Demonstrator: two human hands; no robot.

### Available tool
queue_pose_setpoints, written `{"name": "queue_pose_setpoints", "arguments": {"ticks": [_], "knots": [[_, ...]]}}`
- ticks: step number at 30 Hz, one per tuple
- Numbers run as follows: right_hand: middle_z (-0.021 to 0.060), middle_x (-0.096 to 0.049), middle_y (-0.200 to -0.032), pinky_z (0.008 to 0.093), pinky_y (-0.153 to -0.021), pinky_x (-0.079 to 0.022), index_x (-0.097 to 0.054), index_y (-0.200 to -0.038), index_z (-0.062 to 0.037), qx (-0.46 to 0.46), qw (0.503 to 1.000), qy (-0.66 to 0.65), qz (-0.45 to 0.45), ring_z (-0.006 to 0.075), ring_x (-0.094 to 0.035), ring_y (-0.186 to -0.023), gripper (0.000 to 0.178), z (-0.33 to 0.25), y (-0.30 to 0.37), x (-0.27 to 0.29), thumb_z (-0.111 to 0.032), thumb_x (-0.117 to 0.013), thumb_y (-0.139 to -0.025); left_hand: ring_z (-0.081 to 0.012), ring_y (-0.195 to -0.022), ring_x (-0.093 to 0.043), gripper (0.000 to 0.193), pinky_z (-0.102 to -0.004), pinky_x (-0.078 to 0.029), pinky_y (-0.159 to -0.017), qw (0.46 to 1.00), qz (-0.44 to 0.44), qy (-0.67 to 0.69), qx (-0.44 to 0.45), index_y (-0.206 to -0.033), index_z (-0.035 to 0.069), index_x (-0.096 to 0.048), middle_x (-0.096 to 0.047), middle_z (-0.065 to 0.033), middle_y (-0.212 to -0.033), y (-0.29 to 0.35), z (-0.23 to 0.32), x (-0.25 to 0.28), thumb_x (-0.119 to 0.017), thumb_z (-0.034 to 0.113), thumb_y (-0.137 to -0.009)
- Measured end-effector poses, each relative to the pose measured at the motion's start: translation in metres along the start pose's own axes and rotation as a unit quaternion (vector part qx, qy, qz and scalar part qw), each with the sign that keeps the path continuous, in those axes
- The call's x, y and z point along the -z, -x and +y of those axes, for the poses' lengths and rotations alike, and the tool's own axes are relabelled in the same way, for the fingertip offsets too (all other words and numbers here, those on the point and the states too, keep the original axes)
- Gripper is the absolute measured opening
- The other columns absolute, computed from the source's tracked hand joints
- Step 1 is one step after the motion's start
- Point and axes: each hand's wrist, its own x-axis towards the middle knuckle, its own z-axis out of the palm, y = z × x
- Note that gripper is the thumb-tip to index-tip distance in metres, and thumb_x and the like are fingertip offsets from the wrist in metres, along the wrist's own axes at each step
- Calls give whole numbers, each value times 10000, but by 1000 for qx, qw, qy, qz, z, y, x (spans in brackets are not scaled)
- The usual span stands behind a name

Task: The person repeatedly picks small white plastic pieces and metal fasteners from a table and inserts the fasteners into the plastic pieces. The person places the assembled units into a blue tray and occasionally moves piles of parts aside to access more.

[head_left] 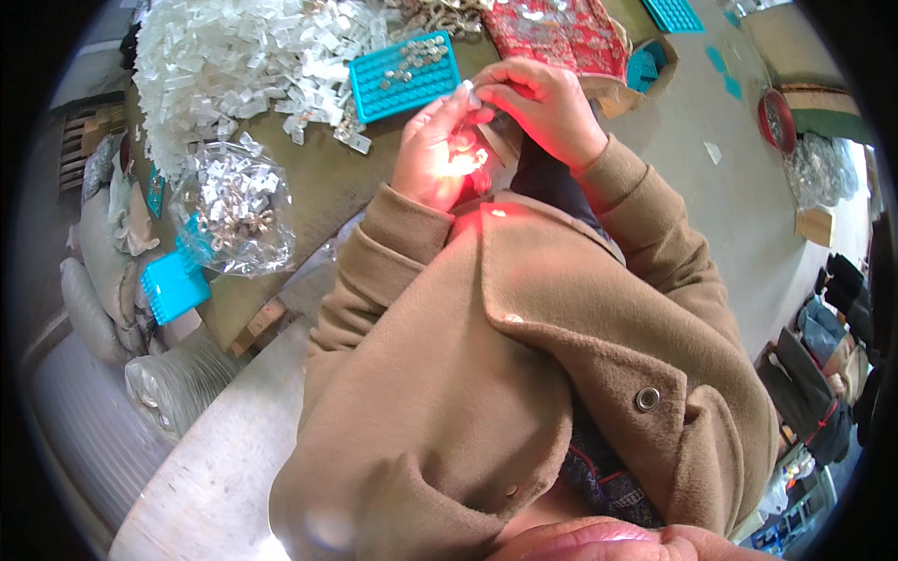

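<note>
My left hand [432, 157] and my right hand [547, 101] meet fingertip to fingertip in front of my chest, at the table's near edge. A small white piece [468, 86] shows where their pinched fingers come together; its exact kind is too small to tell. Red light glows over both hands, brightest at the left palm. Just beyond them lies a blue-green grid tray [383, 101] with several small shiny metal pieces [416, 61] on it. Left of the tray is a large heap of white plastic tags [248, 70].
A clear plastic bag [238, 201] of white tags and metal pieces sits at the table's left, near another blue-green tray [176, 285]. Red patterned cloth or packaging [557, 37] lies beyond my right hand, beside a box [666, 70] holding blue-green trays. A red basin [776, 122] stands far right.
</note>
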Motion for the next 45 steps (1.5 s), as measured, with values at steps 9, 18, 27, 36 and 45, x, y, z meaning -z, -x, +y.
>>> {"name": "queue_pose_setpoints", "arguments": {"ticks": [9, 18, 27, 36, 45], "knots": [[36, -647, -871, 244, -736, -498, -626, -973, 10, -54, 995, -34, -81, 71, -565, -809, 68, 2, 0, -10, -26, -629, -915, -19, -509, -454, 174, -194, -368, -418, 995, 36, 62, 70, -1045, 91, -615, -666, -39, -828, 3, 6, 14, -582, 255, -997], [141, -636, -844, 369, -674, -521, -622, -925, -13, 59, 987, 44, -144, 311, -653, -760, 82, 1, -18, -23, -2, -626, -844, -20, -528, -476, 152, -179, -402, -467, 991, 52, -123, -22, -1003, 84, -598, -669, -46, -845, 10, 6, 31, -615, 232, -969], [132, -671, -870, 363, -688, -518, -705, -991, -59, 76, 982, -6, -171, 300, -655, -761, 155, -21, -68, -76, -78, -668, -841, -48, -538, -494, 279, -185, -383, -465, 967, 108, -148, -179, -1116, 67, -591, -676, -64, -885, 51, 59, 54, -544, 321, -1012], [116, -644, -898, 434, -716, -535, -667, -958, -69, 210, 947, 199, -138, 332, -658, -818, 138, -27, -99, -162, -172, -646, -868, -327, -944, -621, 196, -418, -504, -817, 366, 375, -778, -346, -992, 131, -734, -668, -113, -1081, 123, 174, 155, -673, 270, -867], [100, -630, -873, 422, -747, -525, -650, -875, -78, 218, 901, 349, -141, 312, -643, -888, 128, -16, -106, -196, -200, -677, -846, -328, -1153, -613, 275, -400, -485, -982, 540, 344, -610, -466, -1081, -2, -714, -645, -193, -1238, 105, 118, 142, -670, 184, -883]]}}
